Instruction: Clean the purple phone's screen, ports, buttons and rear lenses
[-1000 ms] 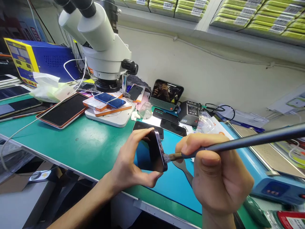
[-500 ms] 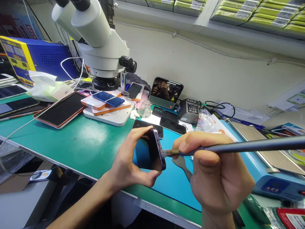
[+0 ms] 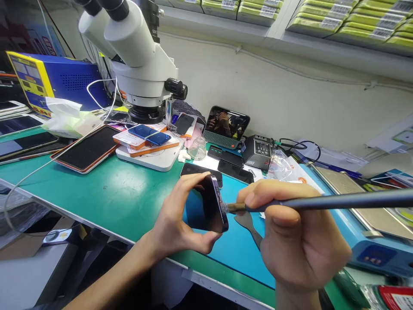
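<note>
My left hand grips a dark purple phone by its edges, holding it on its side above the blue mat. My right hand is closed round a long dark brush. The brush's bristle tip presses against the phone's bottom edge. A flat metal pry tool lies on the mat just below the brush.
A white microscope stands at the back left over a stack of phones. A propped phone, a small black unit, loose screens, a tablet and a blue machine crowd the green bench.
The brush tip has shifted slightly along the phone's bottom edge. Both hands stay where they were; the view has moved a little.
</note>
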The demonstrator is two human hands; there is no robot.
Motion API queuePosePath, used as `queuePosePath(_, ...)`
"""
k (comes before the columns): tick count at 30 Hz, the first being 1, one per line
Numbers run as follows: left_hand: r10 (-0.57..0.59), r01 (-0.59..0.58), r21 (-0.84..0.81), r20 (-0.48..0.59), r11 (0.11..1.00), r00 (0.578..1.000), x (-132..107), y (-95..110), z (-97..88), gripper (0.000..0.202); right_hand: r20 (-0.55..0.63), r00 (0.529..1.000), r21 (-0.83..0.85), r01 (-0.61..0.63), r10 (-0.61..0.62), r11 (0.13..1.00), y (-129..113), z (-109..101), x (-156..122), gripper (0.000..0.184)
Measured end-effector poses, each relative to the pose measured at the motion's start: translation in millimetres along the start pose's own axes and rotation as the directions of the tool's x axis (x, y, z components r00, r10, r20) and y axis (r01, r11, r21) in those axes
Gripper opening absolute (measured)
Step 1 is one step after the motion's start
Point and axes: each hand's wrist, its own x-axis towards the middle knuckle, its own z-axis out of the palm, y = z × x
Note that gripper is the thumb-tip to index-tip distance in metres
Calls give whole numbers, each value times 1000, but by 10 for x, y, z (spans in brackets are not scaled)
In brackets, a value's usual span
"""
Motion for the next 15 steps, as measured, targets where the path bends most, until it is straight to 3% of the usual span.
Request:
queuePosePath(7,5,-5,-4,-2,1000,1000,-13,0,-1,92,-44,998,9,-35,35,999,-5,15,1,16)
queuePosePath(11,32,-32,-3,-5,999,999,-22,-1,-26,94,-263,953,80,-137,153,987,-29,77,65,25)
queuePosePath(15,102,-103,30,17,994,995,-24,2,-51,94,-375,927,39,-20,33,999,-1,132,143,25)
